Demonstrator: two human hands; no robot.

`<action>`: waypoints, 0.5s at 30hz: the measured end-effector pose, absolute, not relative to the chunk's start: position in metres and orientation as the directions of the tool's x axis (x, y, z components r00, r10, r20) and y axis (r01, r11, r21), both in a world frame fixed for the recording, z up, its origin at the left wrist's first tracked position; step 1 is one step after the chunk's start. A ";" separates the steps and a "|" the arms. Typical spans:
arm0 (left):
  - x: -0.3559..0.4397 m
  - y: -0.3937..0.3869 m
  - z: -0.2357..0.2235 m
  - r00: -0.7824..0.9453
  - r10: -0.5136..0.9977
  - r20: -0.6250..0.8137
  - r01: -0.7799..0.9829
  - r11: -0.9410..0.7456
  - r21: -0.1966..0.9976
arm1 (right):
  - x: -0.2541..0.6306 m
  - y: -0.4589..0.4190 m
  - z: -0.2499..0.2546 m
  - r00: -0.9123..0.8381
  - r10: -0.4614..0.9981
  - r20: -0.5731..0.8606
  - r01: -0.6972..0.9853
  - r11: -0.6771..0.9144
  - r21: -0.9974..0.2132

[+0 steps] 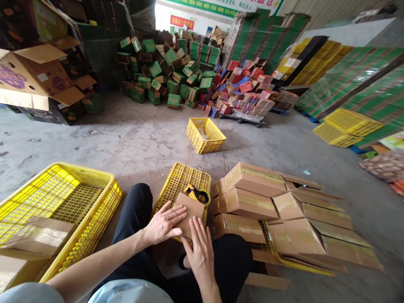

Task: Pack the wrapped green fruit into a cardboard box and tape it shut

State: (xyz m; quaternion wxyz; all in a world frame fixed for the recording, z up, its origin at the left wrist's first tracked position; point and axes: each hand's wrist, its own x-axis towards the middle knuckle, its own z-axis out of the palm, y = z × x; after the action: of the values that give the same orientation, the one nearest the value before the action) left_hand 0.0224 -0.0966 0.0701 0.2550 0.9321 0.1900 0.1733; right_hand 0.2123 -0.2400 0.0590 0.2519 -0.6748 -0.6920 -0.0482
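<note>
A small brown cardboard box (193,207) rests on an upturned yellow plastic crate (180,176) between my knees. My left hand (166,224) lies across the box's left side with its fingers stretched out. Flat against its near right part is my right hand (199,248), fingers extended. A yellow and black tape dispenser (198,194) sits just beyond the box on the crate, close to its right edge. Neither hand grips anything. The underside of the box is hidden.
Left of me stands a large yellow crate (109,185) holding cardboard boxes (44,235). Several folded cardboard boxes (255,181) are piled at my right. Another yellow crate (206,145) stands ahead on the concrete floor. Heaps of green boxes (173,100) and red boxes (246,86) lie farther back.
</note>
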 end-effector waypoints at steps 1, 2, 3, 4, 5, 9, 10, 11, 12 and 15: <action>0.019 -0.094 0.070 0.864 0.452 0.221 0.275 -0.793 0.544 | 0.215 -0.243 0.060 0.050 0.911 0.410 0.961 0.069 -0.269; 0.017 -0.091 0.069 0.859 0.464 0.216 0.288 -0.787 0.545 | 0.217 -0.246 0.061 0.062 0.911 0.409 0.961 0.056 -0.270; 0.015 -0.090 0.069 0.853 0.476 0.213 0.301 -0.782 0.546 | 0.219 -0.248 0.061 0.070 0.910 0.408 0.960 0.049 -0.275; 0.014 -0.089 0.068 0.846 0.489 0.211 0.314 -0.777 0.545 | 0.220 -0.250 0.061 0.073 0.910 0.408 0.958 0.049 -0.281; 0.014 -0.089 0.068 0.839 0.502 0.210 0.326 -0.773 0.544 | 0.221 -0.250 0.062 0.072 0.909 0.410 0.957 0.053 -0.287; 0.017 -0.098 0.063 0.814 0.536 0.223 0.348 -0.758 0.551 | 0.217 -0.245 0.060 0.081 0.899 0.430 0.943 0.072 -0.326; 0.018 -0.102 0.061 0.810 0.538 0.234 0.341 -0.757 0.557 | 0.215 -0.242 0.059 0.097 0.895 0.435 0.937 0.065 -0.342; 0.019 -0.106 0.059 0.806 0.537 0.249 0.332 -0.758 0.561 | 0.213 -0.240 0.057 0.113 0.892 0.437 0.933 0.056 -0.356; 0.020 -0.110 0.057 0.801 0.537 0.265 0.324 -0.761 0.562 | 0.211 -0.237 0.056 0.123 0.891 0.437 0.931 0.049 -0.362; 0.023 -0.118 0.054 0.785 0.531 0.320 0.310 -0.783 0.539 | 0.207 -0.233 0.050 0.106 0.888 0.447 0.940 0.057 -0.337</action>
State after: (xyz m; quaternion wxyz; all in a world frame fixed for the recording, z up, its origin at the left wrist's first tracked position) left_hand 0.0233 -0.1181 0.0541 0.2357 0.9148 0.2296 0.2342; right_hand 0.2070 -0.2326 0.0497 0.2893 -0.6850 -0.6671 -0.0448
